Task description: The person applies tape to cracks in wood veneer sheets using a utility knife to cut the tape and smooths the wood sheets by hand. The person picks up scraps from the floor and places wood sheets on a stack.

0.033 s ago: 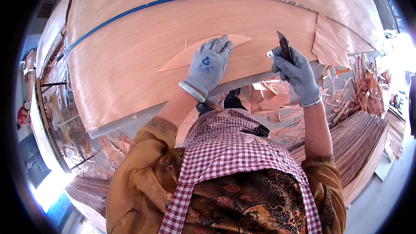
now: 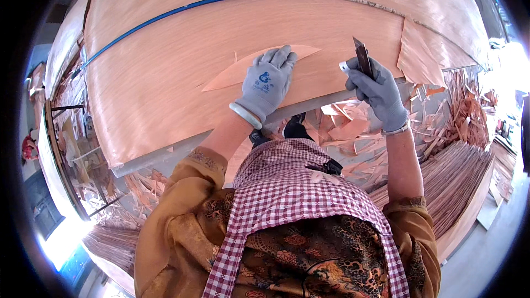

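A broad sheet of pinkish wood veneer [image 2: 160, 88] covers the work surface before me. On it lies a narrow, pointed, leaf-shaped veneer piece [image 2: 223, 75], paler than the sheet. My left hand [image 2: 266, 83], in a grey glove, rests flat across this piece with its fingers stretched out, hiding its middle. Off to the right, above the sheet's near edge, my gloved right hand [image 2: 381, 96] is closed around a knife [image 2: 362, 58] with a dark blade, tip upward. Something small and white [image 2: 344, 67] shows at a fingertip of that hand.
A long blue and mottled rod [image 2: 221, 1] crosses the sheet beyond my hands. A loose veneer flap [image 2: 420, 60] hangs over the right edge. Torn veneer scraps [image 2: 353, 127] litter the floor below. At my right stands a stack of veneer sheets [image 2: 441, 187].
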Motion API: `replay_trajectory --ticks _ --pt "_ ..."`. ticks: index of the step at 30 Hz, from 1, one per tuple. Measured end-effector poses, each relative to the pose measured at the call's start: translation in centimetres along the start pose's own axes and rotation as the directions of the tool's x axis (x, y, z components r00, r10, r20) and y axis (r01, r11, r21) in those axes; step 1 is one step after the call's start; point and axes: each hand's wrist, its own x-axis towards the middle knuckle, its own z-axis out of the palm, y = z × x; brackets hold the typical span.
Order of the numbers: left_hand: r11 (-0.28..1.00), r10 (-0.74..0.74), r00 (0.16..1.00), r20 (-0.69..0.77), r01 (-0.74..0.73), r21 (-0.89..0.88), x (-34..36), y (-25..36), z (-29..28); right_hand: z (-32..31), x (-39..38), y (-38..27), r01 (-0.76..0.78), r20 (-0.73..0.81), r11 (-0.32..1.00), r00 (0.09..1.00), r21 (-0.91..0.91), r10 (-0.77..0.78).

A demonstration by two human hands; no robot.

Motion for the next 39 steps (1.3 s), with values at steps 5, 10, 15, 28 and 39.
replay_trajectory --ticks 5,10,15,28,39 --pt "0.998 0.035 0.999 0.024 -0.036 0.043 -0.1 -0.3 1.9 1.1 2.0 -0.5 0.01 0.01 0.984 1.0 0.179 -0.012" --pt "0.993 0.084 0.996 0.001 -0.084 0.08 0.0 -0.7 3.0 0.1 4.8 6.2 -0.208 0.06 0.944 0.978 0.255 0.199" --pt "0.999 0.039 0.998 0.043 -0.04 0.024 0.8 -0.4 2.0 -0.6 4.6 6.8 -0.216 0.055 0.955 0.976 0.202 0.209" --pt "0.982 0.026 0.992 0.125 -0.048 0.182 2.6 -0.3 2.4 0.7 3.7 5.7 0.141 -0.055 0.687 0.965 -0.713 -0.255" --pt "0.988 -0.028 0.936 0.352 -0.028 0.153 4.4 1.0 0.4 -0.6 3.4 8.5 -0.102 -0.181 0.958 0.982 -0.267 0.054"
